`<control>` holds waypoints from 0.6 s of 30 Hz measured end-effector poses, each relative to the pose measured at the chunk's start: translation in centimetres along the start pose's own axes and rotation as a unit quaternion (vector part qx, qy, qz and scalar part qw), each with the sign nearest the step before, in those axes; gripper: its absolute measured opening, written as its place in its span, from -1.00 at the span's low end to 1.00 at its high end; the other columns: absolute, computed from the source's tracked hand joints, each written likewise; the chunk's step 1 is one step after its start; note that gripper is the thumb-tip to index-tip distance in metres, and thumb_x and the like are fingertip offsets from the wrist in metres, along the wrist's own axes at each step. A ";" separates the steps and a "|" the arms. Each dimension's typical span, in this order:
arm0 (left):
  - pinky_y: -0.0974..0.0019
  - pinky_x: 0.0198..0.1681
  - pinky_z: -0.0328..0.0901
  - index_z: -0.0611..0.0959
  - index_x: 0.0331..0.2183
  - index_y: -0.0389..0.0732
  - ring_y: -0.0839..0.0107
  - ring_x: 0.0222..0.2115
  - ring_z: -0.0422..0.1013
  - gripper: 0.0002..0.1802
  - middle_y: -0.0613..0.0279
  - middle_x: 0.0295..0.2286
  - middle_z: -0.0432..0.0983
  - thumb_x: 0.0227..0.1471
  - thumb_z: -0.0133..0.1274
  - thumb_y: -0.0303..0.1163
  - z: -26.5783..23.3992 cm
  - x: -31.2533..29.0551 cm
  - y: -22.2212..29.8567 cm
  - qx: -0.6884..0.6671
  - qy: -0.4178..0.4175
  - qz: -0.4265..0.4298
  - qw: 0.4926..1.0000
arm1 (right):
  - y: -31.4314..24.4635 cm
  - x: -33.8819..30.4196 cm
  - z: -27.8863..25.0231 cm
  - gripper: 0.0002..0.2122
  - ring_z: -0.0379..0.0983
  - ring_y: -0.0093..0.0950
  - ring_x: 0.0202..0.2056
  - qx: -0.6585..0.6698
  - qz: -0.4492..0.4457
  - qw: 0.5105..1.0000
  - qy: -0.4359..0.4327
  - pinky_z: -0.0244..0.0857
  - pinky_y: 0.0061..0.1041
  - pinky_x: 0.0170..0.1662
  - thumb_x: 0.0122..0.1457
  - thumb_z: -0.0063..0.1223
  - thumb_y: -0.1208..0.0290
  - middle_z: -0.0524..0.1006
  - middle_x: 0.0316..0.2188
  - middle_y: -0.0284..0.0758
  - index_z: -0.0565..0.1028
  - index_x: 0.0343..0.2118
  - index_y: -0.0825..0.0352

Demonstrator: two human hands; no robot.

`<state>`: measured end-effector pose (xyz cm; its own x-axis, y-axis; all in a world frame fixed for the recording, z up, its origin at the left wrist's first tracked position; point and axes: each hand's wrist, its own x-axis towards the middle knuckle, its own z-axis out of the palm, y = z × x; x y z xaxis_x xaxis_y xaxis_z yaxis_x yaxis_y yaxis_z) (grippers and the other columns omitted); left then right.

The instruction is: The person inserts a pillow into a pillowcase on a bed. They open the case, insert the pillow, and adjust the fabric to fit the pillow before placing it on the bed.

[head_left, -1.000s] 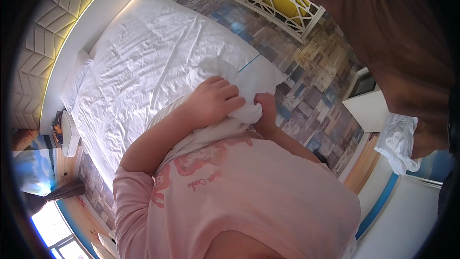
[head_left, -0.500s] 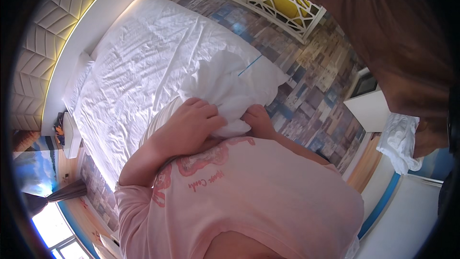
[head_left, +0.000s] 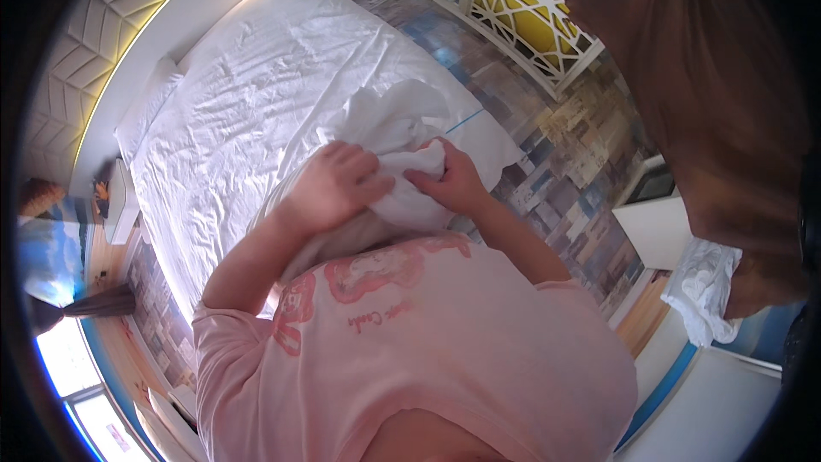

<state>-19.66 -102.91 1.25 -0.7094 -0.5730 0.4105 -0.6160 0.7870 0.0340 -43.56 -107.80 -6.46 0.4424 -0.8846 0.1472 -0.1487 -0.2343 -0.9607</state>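
Our right grip (head_left: 462,182) is clamped on the bunched white cloth (head_left: 410,203), lying between it and our left grip (head_left: 332,186), whose closure we cannot tell.

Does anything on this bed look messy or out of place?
The white bedsheet is wrinkled rather than smooth, and white cloth is bunched up at the left hand and right hand. I see no spill or damage.
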 end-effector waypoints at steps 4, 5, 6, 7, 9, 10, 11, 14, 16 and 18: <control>0.14 -0.38 0.37 0.58 -0.40 -0.16 0.16 -0.38 0.47 -0.74 0.19 -0.38 0.48 -0.28 0.22 -0.44 -0.5 -3.1 -4.2 0.076 0.139 -0.043 0.986 | 0.1 -1.0 1.9 -0.63 0.57 -0.43 -0.42 -0.089 -0.068 0.990 0.089 0.43 -0.42 -0.34 -0.01 0.39 0.28 0.61 -0.45 -0.25 0.44 -0.27 0.34; 0.14 -0.41 0.37 0.57 -0.39 -0.17 0.14 -0.38 0.47 -0.71 0.17 -0.39 0.48 -0.30 0.24 -0.46 -0.5 -4.2 -4.9 0.080 0.172 -0.071 0.979 | 0.0 -1.2 2.2 -0.64 0.57 -0.37 -0.45 -0.080 -0.098 0.988 0.086 0.43 -0.40 -0.36 -0.01 0.39 0.28 0.60 -0.47 -0.23 0.44 -0.29 0.34; 0.17 -0.43 0.36 0.55 -0.39 -0.21 0.14 -0.41 0.45 -0.71 0.12 -0.40 0.46 -0.29 0.23 -0.51 -0.3 -5.5 -5.8 0.109 0.178 -0.095 0.973 | -0.3 -1.2 2.4 -0.65 0.57 -0.31 -0.48 -0.071 -0.130 0.985 0.083 0.43 -0.38 -0.38 -0.01 0.38 0.28 0.60 -0.49 -0.21 0.43 -0.30 0.34; 0.17 -0.42 0.35 0.55 -0.38 -0.21 0.13 -0.41 0.44 -0.71 0.10 -0.39 0.46 -0.29 0.23 -0.52 0.3 -7.0 -6.4 0.114 0.204 -0.132 0.963 | -0.6 -1.4 2.6 -0.66 0.56 -0.25 -0.50 -0.062 -0.161 0.982 0.081 0.42 -0.36 -0.40 0.00 0.38 0.28 0.59 -0.50 -0.19 0.42 -0.32 0.34; 0.18 -0.41 0.34 0.54 -0.37 -0.23 0.12 -0.41 0.43 -0.70 0.08 -0.38 0.45 -0.28 0.22 -0.53 1.0 -8.1 -7.2 0.118 0.259 -0.198 0.938 | -1.1 -2.0 2.9 -0.67 0.57 -0.34 -0.47 -0.059 -0.143 0.985 0.081 0.42 -0.38 -0.37 0.00 0.38 0.31 0.59 -0.49 -0.20 0.43 -0.32 0.34; 0.21 -0.37 0.33 0.53 -0.36 -0.25 0.10 -0.40 0.40 -0.70 0.05 -0.37 0.42 -0.27 0.20 -0.56 1.5 -8.3 -7.7 0.103 0.291 -0.238 0.921 | -1.1 -2.2 2.9 -0.67 0.57 -0.37 -0.46 -0.051 -0.128 0.988 0.076 0.42 -0.39 -0.37 0.00 0.38 0.31 0.59 -0.48 -0.21 0.43 -0.32 0.34; 0.18 -0.28 0.35 0.53 -0.35 -0.24 0.06 -0.33 0.43 -0.71 0.05 -0.32 0.44 -0.24 0.19 -0.55 1.8 -8.6 -8.1 0.058 0.306 -0.304 0.900 | -1.1 -2.4 3.0 -0.67 0.56 -0.39 -0.45 -0.043 -0.113 0.990 0.068 0.42 -0.40 -0.36 0.01 0.37 0.31 0.59 -0.48 -0.22 0.43 -0.31 0.34; 0.09 -0.16 0.39 0.58 -0.19 -0.16 -0.02 -0.15 0.48 -0.70 0.01 -0.16 0.53 -0.06 0.15 -0.50 3.0 -11.1 -9.5 -0.014 0.209 -0.439 0.874 | -1.5 -2.4 3.4 -0.68 0.50 -0.48 -0.45 -0.023 -0.092 0.993 0.070 0.40 -0.43 -0.35 0.02 0.36 0.32 0.57 -0.48 -0.25 0.43 -0.31 0.35; 0.09 -0.15 0.39 0.58 -0.16 -0.14 -0.02 -0.15 0.49 -0.68 0.00 -0.17 0.55 -0.05 0.14 -0.49 2.7 -12.7 -10.2 -0.015 0.180 -0.493 0.851 | -1.1 -2.1 3.4 -0.68 0.48 -0.50 -0.45 -0.036 -0.105 0.990 0.083 0.39 -0.45 -0.35 0.03 0.35 0.33 0.56 -0.47 -0.26 0.42 -0.30 0.36; 0.11 -0.14 0.40 0.61 -0.13 -0.11 -0.02 -0.18 0.52 -0.68 0.00 -0.22 0.60 0.00 0.10 -0.47 1.2 -14.8 -10.8 -0.019 0.170 -0.531 0.830 | -0.4 -1.8 3.5 -0.69 0.47 -0.52 -0.44 -0.058 -0.132 0.984 0.101 0.38 -0.46 -0.35 0.04 0.34 0.36 0.54 -0.45 -0.27 0.41 -0.28 0.36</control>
<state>-2.90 -103.21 -6.28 0.3695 -0.8551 0.3637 -0.8159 -0.1112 0.5674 -41.21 -104.72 -7.16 0.2959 -0.8465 0.4426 -0.1584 -0.5005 -0.8511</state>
